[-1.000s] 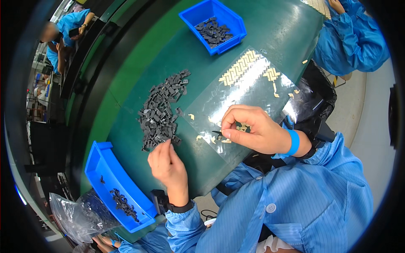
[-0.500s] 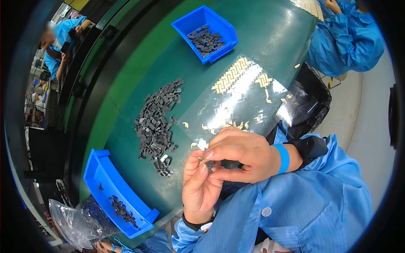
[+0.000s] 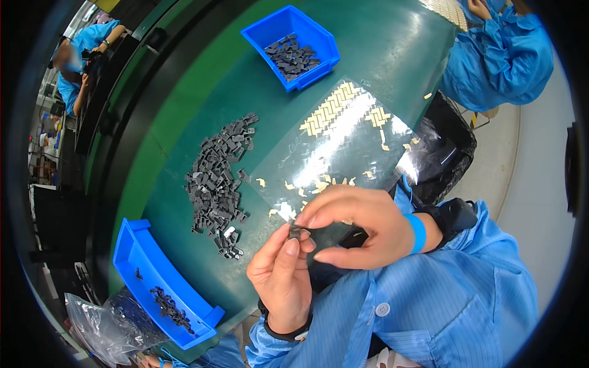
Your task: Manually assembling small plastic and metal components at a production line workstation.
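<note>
A small black plastic part (image 3: pixel 295 233) is pinched upright between the thumb and fingers of my left hand (image 3: pixel 282 279), just past the near edge of a clear sheet. My right hand (image 3: pixel 374 224), with a blue band at its wrist, reaches over from the right. Its forefinger tip is at the part's top edge, while the thumb stands well apart from it. On the clear sheet (image 3: pixel 288 147), cream-coloured adhesive pieces (image 3: pixel 331 110) lie in neat rows at the far end, with several loose ones nearer to my hands. Left of the sheet spreads a heap of black plastic parts (image 3: pixel 215 178).
A blue bin (image 3: pixel 322 64) of black parts stands at the far side of the green table (image 3: pixel 380 37). Another blue bin (image 3: pixel 138 242), at near left, holds small dark pieces beside a clear plastic bag (image 3: pixel 101 325). Co-workers in blue sit at right and far left.
My right thumb has come away from the other fingers, and the right hand has opened beside the left. The black part now shows plainly in my left fingers. The view has shifted slightly.
</note>
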A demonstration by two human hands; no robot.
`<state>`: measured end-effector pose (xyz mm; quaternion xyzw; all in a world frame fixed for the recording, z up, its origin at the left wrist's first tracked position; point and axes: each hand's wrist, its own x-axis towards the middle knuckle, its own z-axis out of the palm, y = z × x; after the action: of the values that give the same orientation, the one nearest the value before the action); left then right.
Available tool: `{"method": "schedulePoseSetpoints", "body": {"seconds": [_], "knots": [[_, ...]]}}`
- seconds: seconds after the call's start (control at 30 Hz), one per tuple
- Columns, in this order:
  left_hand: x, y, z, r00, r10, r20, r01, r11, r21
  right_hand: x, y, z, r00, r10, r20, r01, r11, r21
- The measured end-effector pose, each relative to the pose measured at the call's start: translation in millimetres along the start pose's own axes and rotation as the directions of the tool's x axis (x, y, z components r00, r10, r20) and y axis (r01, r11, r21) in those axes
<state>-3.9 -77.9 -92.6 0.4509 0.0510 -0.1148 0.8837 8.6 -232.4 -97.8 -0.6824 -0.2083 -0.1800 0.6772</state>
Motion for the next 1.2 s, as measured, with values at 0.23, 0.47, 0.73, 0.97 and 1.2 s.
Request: {"method": "schedulePoseSetpoints", "body": {"seconds": [0.23, 0.47, 0.73, 0.97, 1.2], "knots": [[-0.3, -8.3, -3.4, 0.989, 0.145, 0.033, -0.149, 0.962, 0.227, -8.2, 6.9, 5.5, 0.924, 0.38, 0.051, -0.345, 0.768, 0.539], [-0.1, -8.5, -1.4, 0.979, 0.194, 0.063, -0.204, 0.929, 0.309, -10.8, 8.4, 8.3, 0.901, 0.429, 0.062, -0.384, 0.721, 0.577], [1.5, -9.8, -0.3, 0.967, 0.234, 0.105, -0.255, 0.915, 0.313, -11.1, 10.4, 12.3, 0.912, 0.411, -0.005, -0.34, 0.761, 0.553], [2.3, -10.8, 1.3, 0.96, 0.259, 0.103, -0.279, 0.902, 0.329, -11.5, 10.5, 12.0, 0.914, 0.406, -0.017, -0.342, 0.79, 0.51], [1.1, -7.8, 5.2, 0.973, 0.215, 0.081, -0.23, 0.915, 0.331, -12.3, 10.3, 12.1, 0.921, 0.39, -0.027, -0.33, 0.814, 0.477]]}}
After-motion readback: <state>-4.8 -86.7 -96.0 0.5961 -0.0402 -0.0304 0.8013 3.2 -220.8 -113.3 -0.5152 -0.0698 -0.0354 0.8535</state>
